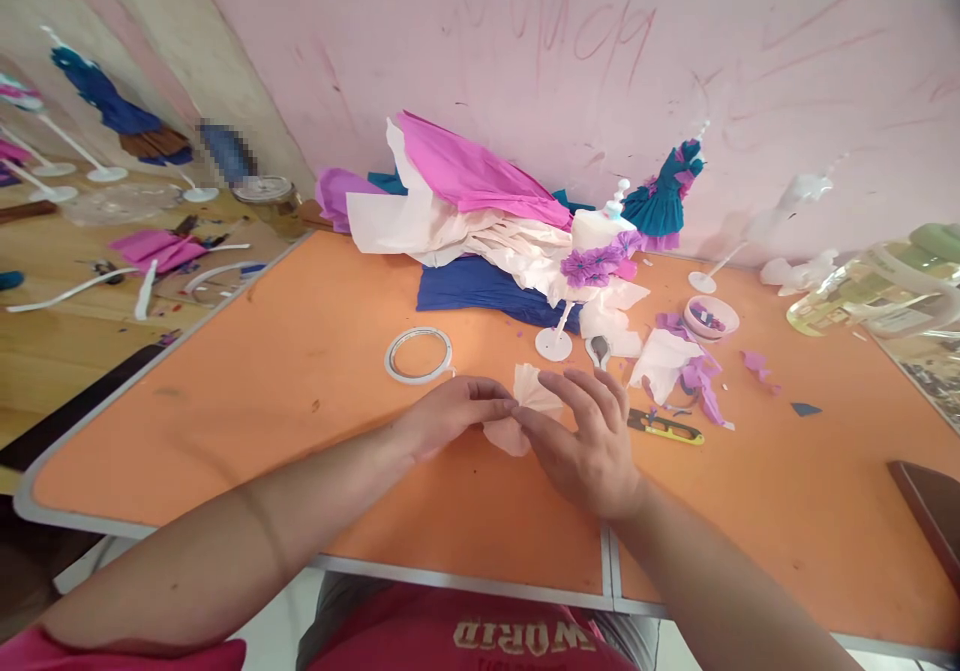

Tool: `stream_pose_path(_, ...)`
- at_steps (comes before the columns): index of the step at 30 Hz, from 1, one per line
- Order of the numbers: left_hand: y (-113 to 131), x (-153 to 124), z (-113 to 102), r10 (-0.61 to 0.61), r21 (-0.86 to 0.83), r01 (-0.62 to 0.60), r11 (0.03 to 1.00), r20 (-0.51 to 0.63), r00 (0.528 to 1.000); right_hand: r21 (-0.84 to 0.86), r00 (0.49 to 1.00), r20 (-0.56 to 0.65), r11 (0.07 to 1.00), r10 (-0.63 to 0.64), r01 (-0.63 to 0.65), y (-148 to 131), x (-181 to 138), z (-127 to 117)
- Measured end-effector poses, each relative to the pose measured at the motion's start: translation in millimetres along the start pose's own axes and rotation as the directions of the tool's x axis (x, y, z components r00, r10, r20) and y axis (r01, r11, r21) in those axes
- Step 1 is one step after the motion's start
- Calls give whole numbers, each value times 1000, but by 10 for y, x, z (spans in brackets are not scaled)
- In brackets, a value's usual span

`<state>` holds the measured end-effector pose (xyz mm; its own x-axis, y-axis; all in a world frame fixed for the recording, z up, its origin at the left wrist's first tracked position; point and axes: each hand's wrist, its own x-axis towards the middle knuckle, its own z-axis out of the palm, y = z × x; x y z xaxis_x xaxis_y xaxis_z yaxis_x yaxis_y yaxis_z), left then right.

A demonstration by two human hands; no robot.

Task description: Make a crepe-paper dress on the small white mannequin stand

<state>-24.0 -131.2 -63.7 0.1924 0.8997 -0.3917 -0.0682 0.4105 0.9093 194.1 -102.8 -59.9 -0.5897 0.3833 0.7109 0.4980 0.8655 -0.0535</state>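
Observation:
A small piece of pale cream crepe paper (534, 391) is held over the orange table, fanned out in pleats. My left hand (469, 411) pinches it near its middle between thumb and fingers. From the other side my right hand (589, 441) meets it, thumb and index at the paper, the other fingers raised and spread. Just behind the hands stands a small white dress form (555, 343) wearing cream paper with purple paper flowers (596, 263). Left of it lies a roll of white tape (418, 355). Yellow thread snips (666, 426) rest beside my right hand.
Crepe paper sheets in pink (480, 166), cream and blue (480, 286) pile against the wall. At right are purple scraps (701, 381), a pink bowl (710, 318), a teal-dressed form (664, 196) and a clear jug (870, 286). A cluttered wooden table (67, 336) adjoins at left.

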Motion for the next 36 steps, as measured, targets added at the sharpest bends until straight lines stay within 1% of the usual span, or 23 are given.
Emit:
stream_pose_path(1,1,-7,4,-13,-34,13,999,21,1000,-49,1000,-10,999,-22,21,-2,-12,11)
stream_pose_path(3,8,-24,12,-30,-76,35,996,63,998,-94,999,-29,995,-31,28,-4,-26,27)
stream_pose_path(7,36,-49,39,-40,-110,49,993,81,996,-82,995,-93,996,-27,20,-5,-18,15)
stream_pose_path(10,46,-58,55,-6,-76,9,997,37,999,-14,992,-121,999,-36,34,-12,-6,-1)
stream_pose_path(14,49,-61,42,107,79,-102,992,-59,993,121,995,-93,992,-22,34,-14,15,4)
stream_pose_path(17,52,-68,29,132,144,-119,982,-79,988,217,996,-91,976,10,10,5,32,9)
stream_pose_path(19,54,-73,31,124,180,-109,978,-77,989,232,995,-98,972,1,22,16,38,-6)
stream_pose_path(22,58,-71,39,115,186,-93,978,-110,987,295,992,-126,953,-33,69,18,37,-72)
stream_pose_path(24,58,-57,34,117,145,-95,985,-153,981,386,988,-140,915,-68,118,17,32,-127)
stream_pose_path(26,55,-42,23,109,104,-91,990,-176,978,423,985,-142,894,-97,149,25,22,-160)
stream_pose_path(28,51,-34,17,97,83,-83,993,-174,980,338,989,-125,934,-77,116,43,13,-153)
stream_pose_path(30,48,-38,28,82,68,-73,995,-143,986,163,995,-96,985,-41,56,64,6,-114)
stream_pose_path(31,47,-44,41,72,47,-67,997,-116,991,78,997,-72,996,-34,40,72,4,-90)
stream_pose_path(33,48,-56,71,52,-1,-52,999,-63,997,-38,998,-29,998,-48,47,81,0,-50)
stream_pose_path(35,48,-68,97,49,-13,-49,999,-38,998,-94,999,-5,994,-54,53,79,-6,-30)
stream_pose_path(36,48,-74,107,52,8,-52,999,-36,998,-109,999,-1,993,-48,48,75,-10,-27)
